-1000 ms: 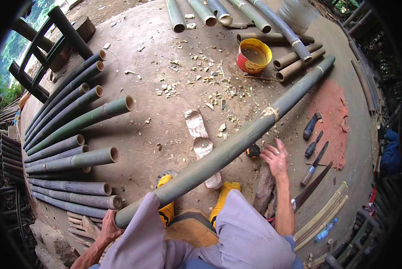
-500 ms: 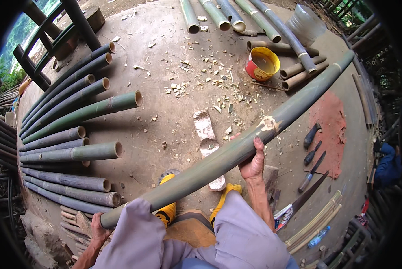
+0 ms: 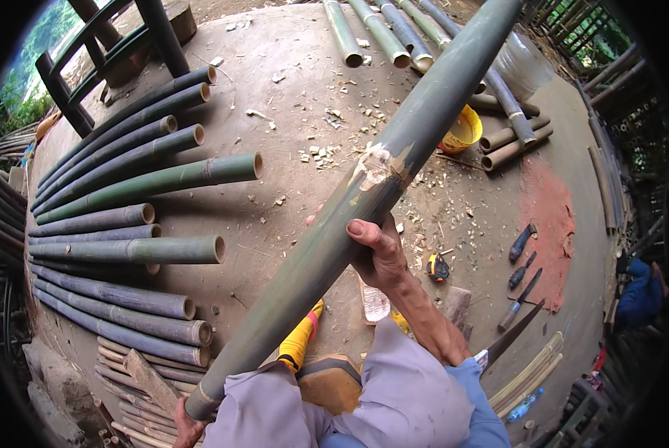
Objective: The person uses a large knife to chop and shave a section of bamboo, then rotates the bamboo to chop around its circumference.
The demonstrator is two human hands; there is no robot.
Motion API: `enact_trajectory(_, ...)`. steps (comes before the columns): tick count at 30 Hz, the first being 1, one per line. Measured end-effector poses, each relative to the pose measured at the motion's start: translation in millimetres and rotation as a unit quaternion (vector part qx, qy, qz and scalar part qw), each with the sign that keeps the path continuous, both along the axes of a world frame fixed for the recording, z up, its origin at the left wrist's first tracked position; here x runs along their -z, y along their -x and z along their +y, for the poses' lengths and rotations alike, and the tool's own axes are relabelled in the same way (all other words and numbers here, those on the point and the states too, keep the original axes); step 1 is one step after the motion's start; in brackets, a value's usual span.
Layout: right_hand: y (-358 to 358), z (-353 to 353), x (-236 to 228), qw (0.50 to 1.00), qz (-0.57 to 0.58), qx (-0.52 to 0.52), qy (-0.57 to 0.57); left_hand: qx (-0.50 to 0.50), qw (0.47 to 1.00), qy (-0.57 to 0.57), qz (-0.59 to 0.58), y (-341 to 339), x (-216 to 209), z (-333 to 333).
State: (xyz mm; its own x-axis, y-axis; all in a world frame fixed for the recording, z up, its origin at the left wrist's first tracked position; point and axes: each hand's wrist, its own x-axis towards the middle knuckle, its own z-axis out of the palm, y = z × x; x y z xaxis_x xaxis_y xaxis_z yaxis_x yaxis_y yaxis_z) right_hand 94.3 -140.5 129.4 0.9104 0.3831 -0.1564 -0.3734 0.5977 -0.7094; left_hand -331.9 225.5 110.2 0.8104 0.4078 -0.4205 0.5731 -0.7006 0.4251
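A thick green bamboo pole (image 3: pixel 297 280) slants across me from lower left to upper right. Partway up it, a node shows a pale, freshly trimmed patch. My right hand (image 3: pixel 375 250) grips the pole from beneath just below that patch, thumb over its upper side. At the near end my left hand (image 3: pixel 189 424) is wrapped around the pole beside my left knee; most of its fingers are hidden. Beneath the pole, a pale notched wooden block (image 3: pixel 374 301) lies between my feet, partly covered.
Cut bamboo poles (image 3: pixel 163 175) lie in rows at left, others (image 3: pixel 342 33) at the far side. A yellow bucket (image 3: pixel 463 131) is half hidden behind my pole. A tape measure (image 3: pixel 437 267), knives (image 3: pixel 519 302) and a red cloth (image 3: pixel 547 224) lie at right; wood chips are scattered around.
The pole's far end has swung up and leftward and sits closer to me. My right hand has risen with it. The tape measure has come into sight; the bucket is now partly covered.
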Motion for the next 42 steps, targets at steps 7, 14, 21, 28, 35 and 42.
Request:
enact_trajectory(7,18,12,-30,0.999,-0.034,-0.004,0.009,-0.082,0.991,-0.037,-0.104,6,46,86)
enact_trajectory(14,-28,-51,-79,0.961,-0.082,0.263,-0.029,-0.019,0.955,-0.187,-0.231,-66,75,143)
enact_trajectory(21,37,-101,-64,0.931,-0.122,0.343,-0.023,0.076,0.901,-0.285,-0.319,-202,24,196)
enact_trajectory(28,47,-127,-69,0.883,-0.184,0.431,-0.002,0.278,0.879,-0.207,-0.329,-384,-85,-16)
enact_trajectory(35,59,-137,-73,0.837,-0.186,0.514,0.03,0.51,0.775,-0.068,-0.366,-459,-113,-225)
enact_trajectory(42,81,-155,-80,0.833,-0.21,0.513,0.006,0.552,0.73,-0.022,-0.402,-468,-100,-248)
